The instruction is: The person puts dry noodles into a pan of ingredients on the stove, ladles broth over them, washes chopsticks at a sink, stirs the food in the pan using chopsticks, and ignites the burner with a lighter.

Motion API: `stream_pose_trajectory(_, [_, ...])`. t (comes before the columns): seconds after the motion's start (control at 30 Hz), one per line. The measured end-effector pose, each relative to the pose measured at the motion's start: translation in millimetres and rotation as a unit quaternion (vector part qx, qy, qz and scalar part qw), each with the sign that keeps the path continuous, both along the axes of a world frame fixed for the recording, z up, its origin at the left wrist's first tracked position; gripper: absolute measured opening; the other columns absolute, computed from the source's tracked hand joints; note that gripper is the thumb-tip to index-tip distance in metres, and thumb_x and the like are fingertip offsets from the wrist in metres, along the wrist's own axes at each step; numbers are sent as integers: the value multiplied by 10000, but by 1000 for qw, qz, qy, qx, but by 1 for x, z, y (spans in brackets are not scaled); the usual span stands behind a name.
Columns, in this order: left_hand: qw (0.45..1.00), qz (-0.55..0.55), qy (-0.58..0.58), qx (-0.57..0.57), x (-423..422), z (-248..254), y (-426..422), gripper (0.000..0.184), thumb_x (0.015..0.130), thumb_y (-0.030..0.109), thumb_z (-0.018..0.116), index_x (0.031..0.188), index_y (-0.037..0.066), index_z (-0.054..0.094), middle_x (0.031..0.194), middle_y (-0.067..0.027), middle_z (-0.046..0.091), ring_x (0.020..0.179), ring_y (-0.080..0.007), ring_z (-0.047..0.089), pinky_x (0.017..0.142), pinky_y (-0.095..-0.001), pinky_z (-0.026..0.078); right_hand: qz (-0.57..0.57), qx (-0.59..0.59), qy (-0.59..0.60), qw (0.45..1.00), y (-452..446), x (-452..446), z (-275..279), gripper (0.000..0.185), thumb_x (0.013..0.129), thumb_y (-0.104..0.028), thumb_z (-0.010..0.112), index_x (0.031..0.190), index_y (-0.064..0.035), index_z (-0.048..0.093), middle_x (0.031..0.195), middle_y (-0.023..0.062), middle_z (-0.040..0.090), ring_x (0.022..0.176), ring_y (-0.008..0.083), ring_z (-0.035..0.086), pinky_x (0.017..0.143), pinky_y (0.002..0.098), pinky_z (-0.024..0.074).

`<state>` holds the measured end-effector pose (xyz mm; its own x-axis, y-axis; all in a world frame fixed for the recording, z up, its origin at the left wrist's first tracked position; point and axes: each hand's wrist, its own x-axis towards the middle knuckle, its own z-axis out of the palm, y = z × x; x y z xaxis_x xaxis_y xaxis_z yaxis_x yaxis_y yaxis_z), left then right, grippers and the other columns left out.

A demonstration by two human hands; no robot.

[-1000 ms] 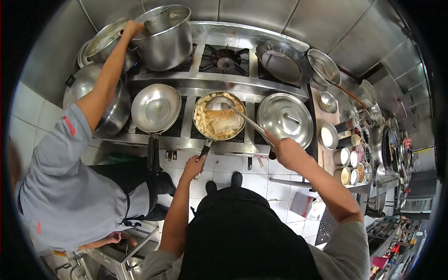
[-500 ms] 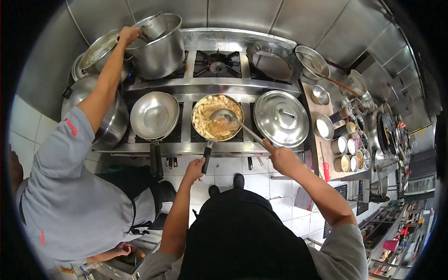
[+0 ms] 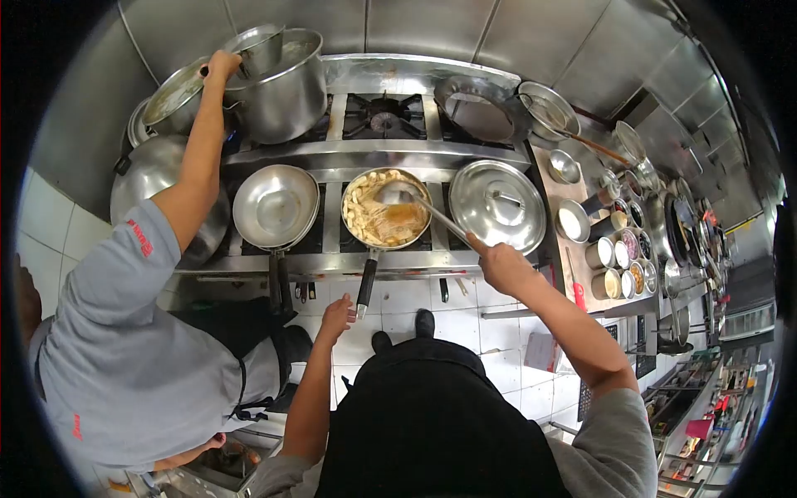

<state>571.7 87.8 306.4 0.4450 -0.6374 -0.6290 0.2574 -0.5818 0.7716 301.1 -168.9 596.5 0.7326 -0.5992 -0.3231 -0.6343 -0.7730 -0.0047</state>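
My right hand (image 3: 506, 270) is closed round the long handle of a metal ladle (image 3: 444, 220). The ladle's bowl rests inside a frying pan (image 3: 365, 286) on the front burner. Pale chunks of food (image 3: 359, 217) line the pan's left side, and brown sauce (image 3: 400, 222) spreads across its right. Just left of the pan's black handle is my left hand (image 3: 336, 319), apart from it, with fingers spread and nothing in them. Stacked empty pans (image 3: 274, 207) stand to the left of the frying pan, and a round metal lid (image 3: 498, 207) lies to its right.
At my left a co-worker's hand (image 3: 221, 66) holds a metal saucepan (image 3: 257, 48) over a large stockpot (image 3: 286, 95). A dark wok (image 3: 475, 108) sits at the back. On the right, a counter (image 3: 558, 195) carries bowls, containers of ingredients and a red-handled utensil (image 3: 579, 296).
My left hand has let go of the pan's handle and moved slightly left and down. The ladle has shifted up in the pan. The co-worker's saucepan has moved slightly left.
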Motion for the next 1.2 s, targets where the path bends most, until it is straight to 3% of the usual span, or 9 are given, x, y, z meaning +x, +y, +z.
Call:
stream_pose_trajectory(0.13, [999, -6, 33, 21, -6, -4, 13, 605, 966, 596, 442, 1126, 33, 595, 895, -92, 685, 729, -187, 658, 626, -352, 520, 12, 17, 7, 1000, 4, 19, -11, 681, 875, -60, 508, 1520, -95, 295, 857, 220, 693, 773, 376, 694, 697, 485, 561])
stream_pose_trajectory(0.27, [999, 6, 48, 6, -16, -5, 18, 636, 953, 620, 460, 1118, 28, 623, 836, -80, 669, 683, -152, 635, 576, -305, 510, 25, 12, 39, 999, 5, 30, -63, 660, 905, -66, 474, 1533, -109, 274, 871, 217, 686, 787, 368, 695, 697, 490, 559])
stream_pose_trajectory(0.5, [998, 12, 45, 38, -24, -19, 37, 568, 957, 566, 493, 1088, 25, 611, 865, -99, 679, 688, -170, 642, 575, -327, 508, 2, 7, 26, 1000, -8, 28, -5, 679, 908, -54, 468, 1544, -169, 261, 907, 208, 681, 811, 369, 694, 703, 478, 567])
stream_pose_trajectory(0.7, [995, -7, 48, 87, -38, -34, 49, 499, 939, 497, 577, 1089, 21, 602, 889, -122, 679, 703, -189, 646, 573, -333, 501, 18, -25, 38, 999, -24, 30, -71, 650, 901, -63, 472, 1524, -141, 302, 893, 197, 688, 787, 353, 698, 686, 475, 571])
stream_pose_trajectory(1.0, [992, 21, 69, 100, -53, -63, 47, 492, 916, 469, 622, 1084, 7, 595, 864, -126, 663, 661, -183, 624, 533, -335, 486, 37, 51, -21, 998, -44, -7, 16, 683, 865, -60, 522, 1513, -140, 324, 853, 240, 674, 768, 402, 678, 701, 494, 549])
stream_pose_trajectory(1.07, [990, 19, 67, 126, -61, -68, 45, 479, 916, 446, 616, 1080, -3, 592, 887, -141, 669, 666, -209, 637, 529, -340, 499, 44, 77, -22, 996, -50, -22, 13, 710, 848, -51, 548, 1515, -130, 319, 844, 246, 672, 770, 402, 679, 703, 499, 546])
stream_pose_trajectory(1.2, [984, -12, 64, 167, -78, -85, 38, 452, 918, 416, 600, 1058, -13, 592, 889, -155, 675, 656, -240, 646, 512, -351, 513, 66, 87, 12, 994, -63, -38, -43, 745, 823, -39, 575, 1516, -87, 306, 815, 254, 667, 768, 403, 680, 714, 499, 546])
